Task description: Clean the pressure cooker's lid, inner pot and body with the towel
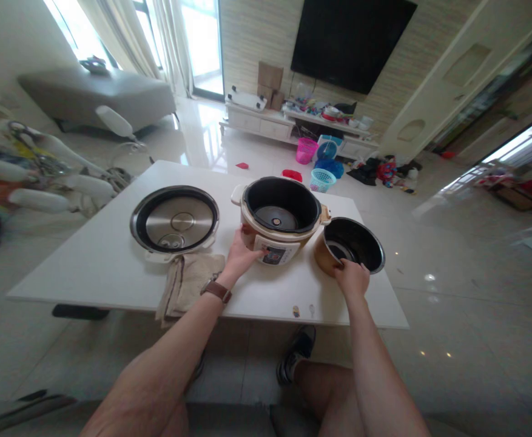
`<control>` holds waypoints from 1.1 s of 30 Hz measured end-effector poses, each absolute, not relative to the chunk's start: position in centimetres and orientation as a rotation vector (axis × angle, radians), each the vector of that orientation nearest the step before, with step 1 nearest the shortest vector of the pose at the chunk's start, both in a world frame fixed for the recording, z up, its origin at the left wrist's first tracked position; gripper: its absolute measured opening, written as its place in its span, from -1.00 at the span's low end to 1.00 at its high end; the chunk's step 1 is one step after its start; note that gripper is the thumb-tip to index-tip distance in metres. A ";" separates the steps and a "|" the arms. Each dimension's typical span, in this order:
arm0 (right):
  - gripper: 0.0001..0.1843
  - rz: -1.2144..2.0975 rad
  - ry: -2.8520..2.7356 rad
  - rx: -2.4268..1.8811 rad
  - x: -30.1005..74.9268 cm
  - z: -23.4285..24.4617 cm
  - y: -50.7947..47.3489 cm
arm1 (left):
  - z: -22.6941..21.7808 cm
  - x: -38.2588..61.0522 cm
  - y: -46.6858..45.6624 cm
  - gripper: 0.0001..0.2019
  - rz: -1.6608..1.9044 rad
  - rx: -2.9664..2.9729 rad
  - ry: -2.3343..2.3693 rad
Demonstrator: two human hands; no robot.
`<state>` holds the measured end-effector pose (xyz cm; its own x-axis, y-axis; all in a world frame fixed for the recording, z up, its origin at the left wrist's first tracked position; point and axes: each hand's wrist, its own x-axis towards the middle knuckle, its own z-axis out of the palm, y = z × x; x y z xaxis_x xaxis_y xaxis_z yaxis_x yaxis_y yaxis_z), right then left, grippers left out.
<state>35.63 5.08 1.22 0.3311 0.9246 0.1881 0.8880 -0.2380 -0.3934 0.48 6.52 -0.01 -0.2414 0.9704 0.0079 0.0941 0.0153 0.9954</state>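
A white electric pressure cooker [275, 246] stands without its lid at the middle of the table, its dark inside showing. My left hand [242, 254] holds its front left side, thumb by the control panel and fingers round the body. To the right sits the inner pot [327, 255], gold outside and black inside. My right hand [354, 278] pinches the near rim of this pot, with the fingertips partly hidden. The cooker's round lid [175, 220] lies underside up on the left. Just in front of the lid, a folded beige cloth [188, 285] hangs over the table's front edge.
The white table [124, 279] carries all of these. Two small items, one a yellowish sticker-like piece [296, 311], lie near its front edge. Beyond are a pink basket [306, 150], a light blue basket [323, 180] and a white TV cabinet [261, 124]. Exercise equipment [74, 176] stands at left.
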 end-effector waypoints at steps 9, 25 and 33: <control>-0.66 -0.194 -1.760 -2.360 36.7 1.6 4.9 | 0.2 -1.2 7.0 -0.05 1.303 1.184 1.453; -0.60 -0.547 -1.524 -1.688 37.5 21.1 -0.2 | 0.5 -1.8 6.4 -0.31 1.348 1.252 1.352; -0.65 -0.457 -1.960 -1.537 24.8 25.2 4.9 | 0.7 -3.4 6.1 -0.53 1.298 1.086 1.496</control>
<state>24.83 4.90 25.20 -0.1499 0.7519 0.6420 0.9583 0.2704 -0.0929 -3.36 6.13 0.72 -0.2574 0.9645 -0.0598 0.0766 0.0821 0.9937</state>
